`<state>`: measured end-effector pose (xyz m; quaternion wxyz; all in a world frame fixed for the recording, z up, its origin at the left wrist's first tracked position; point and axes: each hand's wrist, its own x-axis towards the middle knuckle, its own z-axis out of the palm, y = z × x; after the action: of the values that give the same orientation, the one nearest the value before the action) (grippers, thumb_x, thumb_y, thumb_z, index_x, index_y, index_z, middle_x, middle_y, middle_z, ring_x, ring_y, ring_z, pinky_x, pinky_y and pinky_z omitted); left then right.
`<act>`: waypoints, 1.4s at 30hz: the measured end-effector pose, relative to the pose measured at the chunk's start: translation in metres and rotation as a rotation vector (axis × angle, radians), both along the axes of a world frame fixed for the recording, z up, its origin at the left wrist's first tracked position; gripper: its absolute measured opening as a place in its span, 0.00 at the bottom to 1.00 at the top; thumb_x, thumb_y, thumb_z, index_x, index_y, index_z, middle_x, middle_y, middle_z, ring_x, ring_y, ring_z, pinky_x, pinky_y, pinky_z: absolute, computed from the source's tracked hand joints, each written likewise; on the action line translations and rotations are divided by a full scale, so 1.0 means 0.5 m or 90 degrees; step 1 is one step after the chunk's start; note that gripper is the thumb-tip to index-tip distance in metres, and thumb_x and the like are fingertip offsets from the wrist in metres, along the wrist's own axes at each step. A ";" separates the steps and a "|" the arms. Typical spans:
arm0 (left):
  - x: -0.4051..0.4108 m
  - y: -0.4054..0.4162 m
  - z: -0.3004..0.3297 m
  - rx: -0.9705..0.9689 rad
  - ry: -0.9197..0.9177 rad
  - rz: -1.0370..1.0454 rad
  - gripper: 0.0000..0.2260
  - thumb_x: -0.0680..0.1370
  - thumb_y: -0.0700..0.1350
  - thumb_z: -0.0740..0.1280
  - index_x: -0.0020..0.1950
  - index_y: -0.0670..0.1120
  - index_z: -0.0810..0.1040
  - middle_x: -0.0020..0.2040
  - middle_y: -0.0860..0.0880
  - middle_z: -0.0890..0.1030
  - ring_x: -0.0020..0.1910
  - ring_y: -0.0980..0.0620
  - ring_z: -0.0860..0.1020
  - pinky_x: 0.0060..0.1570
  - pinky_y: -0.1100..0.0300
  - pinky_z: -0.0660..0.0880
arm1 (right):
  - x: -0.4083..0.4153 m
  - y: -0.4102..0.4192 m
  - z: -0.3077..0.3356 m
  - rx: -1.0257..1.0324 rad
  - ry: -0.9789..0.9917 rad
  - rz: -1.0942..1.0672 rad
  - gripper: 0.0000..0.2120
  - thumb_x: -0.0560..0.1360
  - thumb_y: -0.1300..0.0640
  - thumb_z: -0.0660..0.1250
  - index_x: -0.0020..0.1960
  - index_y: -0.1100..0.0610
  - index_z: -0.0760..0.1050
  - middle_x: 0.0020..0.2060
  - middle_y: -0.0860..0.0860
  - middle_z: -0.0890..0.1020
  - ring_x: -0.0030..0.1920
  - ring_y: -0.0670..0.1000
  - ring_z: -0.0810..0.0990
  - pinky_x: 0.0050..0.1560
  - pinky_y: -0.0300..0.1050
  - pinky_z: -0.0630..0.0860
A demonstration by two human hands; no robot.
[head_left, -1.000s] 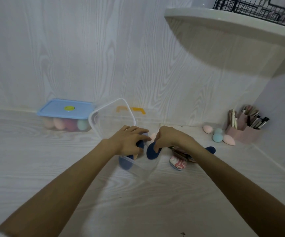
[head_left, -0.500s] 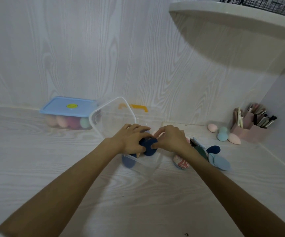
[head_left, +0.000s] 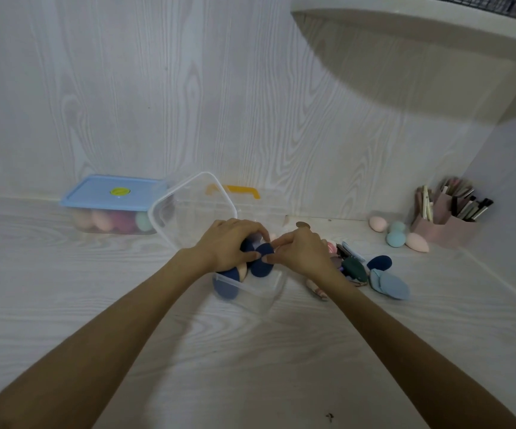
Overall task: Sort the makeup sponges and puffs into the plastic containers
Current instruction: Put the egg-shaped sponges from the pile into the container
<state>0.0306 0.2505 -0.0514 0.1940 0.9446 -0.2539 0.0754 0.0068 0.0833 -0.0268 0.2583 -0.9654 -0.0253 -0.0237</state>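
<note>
Your left hand [head_left: 230,243] and right hand [head_left: 301,252] pinch a navy puff [head_left: 261,263] over the open tub [head_left: 250,292] mid-counter, a few puffs already inside, the blue-lidded box [head_left: 111,205] filled, while the pile [head_left: 371,270] and sponges [head_left: 397,235] at the right await sorting.

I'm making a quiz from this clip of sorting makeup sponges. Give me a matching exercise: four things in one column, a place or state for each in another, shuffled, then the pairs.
Things
1. blue-lidded box
2. dark blue puff
3. pink holder
4. light blue puffs

Places or states
A. at the far right by the wall, full of brushes
B. pinched by the right hand over the clear container
C. shut, with egg sponges inside
D. lying loose on the table, right of the forearm

Pairs: 1-C, 2-B, 3-A, 4-D
</note>
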 end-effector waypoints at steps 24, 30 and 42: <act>-0.024 -0.009 0.016 0.131 0.009 -0.013 0.23 0.66 0.52 0.73 0.60 0.59 0.74 0.70 0.58 0.68 0.69 0.51 0.64 0.63 0.52 0.59 | 0.002 -0.031 0.032 0.029 0.111 0.140 0.12 0.73 0.59 0.70 0.56 0.56 0.82 0.40 0.44 0.79 0.50 0.45 0.74 0.54 0.37 0.72; -0.026 -0.008 0.015 0.111 0.015 -0.006 0.22 0.67 0.50 0.73 0.60 0.59 0.74 0.71 0.57 0.68 0.70 0.51 0.63 0.65 0.52 0.58 | 0.051 -0.167 0.042 0.232 -0.251 -0.091 0.11 0.76 0.63 0.64 0.53 0.54 0.82 0.50 0.51 0.84 0.51 0.50 0.81 0.53 0.41 0.76; -0.028 -0.015 0.017 0.102 0.036 0.022 0.20 0.69 0.46 0.71 0.59 0.60 0.74 0.72 0.59 0.66 0.71 0.52 0.61 0.66 0.53 0.55 | 0.167 -0.460 -0.048 -0.503 0.024 -0.207 0.26 0.76 0.59 0.60 0.74 0.53 0.59 0.69 0.56 0.67 0.68 0.58 0.64 0.65 0.52 0.64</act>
<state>0.0165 0.2432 -0.0430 0.1235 0.9631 -0.2369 0.0316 0.0903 -0.1466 -0.0510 -0.1377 -0.9819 0.1251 -0.0353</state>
